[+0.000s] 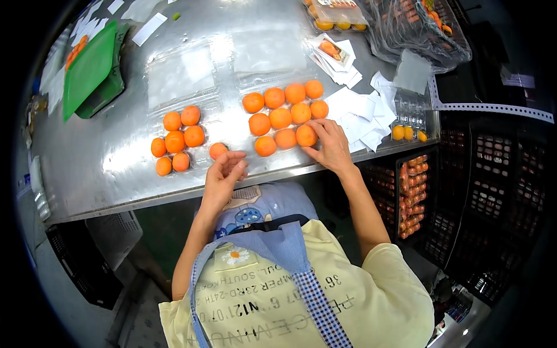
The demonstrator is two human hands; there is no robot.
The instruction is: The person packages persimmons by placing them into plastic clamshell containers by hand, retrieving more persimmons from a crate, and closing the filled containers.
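Observation:
My right hand (332, 146) has its thumb and fingers around an orange (306, 136) at the near right corner of a clear plastic clamshell. That clamshell's lid (270, 51) lies folded back flat, and rows of oranges (280, 118) fill its base. My left hand (225, 173) hovers by the table's front edge, fingers loosely curved and apart, with nothing visible in it. Just beyond its fingers sits a single orange (218, 151); whether they touch it I cannot tell. Farther left, a second clamshell with an open lid (180, 75) holds several oranges (174, 141) in a loose group.
A green bin (90, 72) stands on the metal table (130, 191) at left. Paper labels (362, 116) are scattered right of the oranges. Packed fruit (333, 14) and a plastic-lined crate (415, 35) are at back right. Below the right edge is a crate of fruit packs (413, 194).

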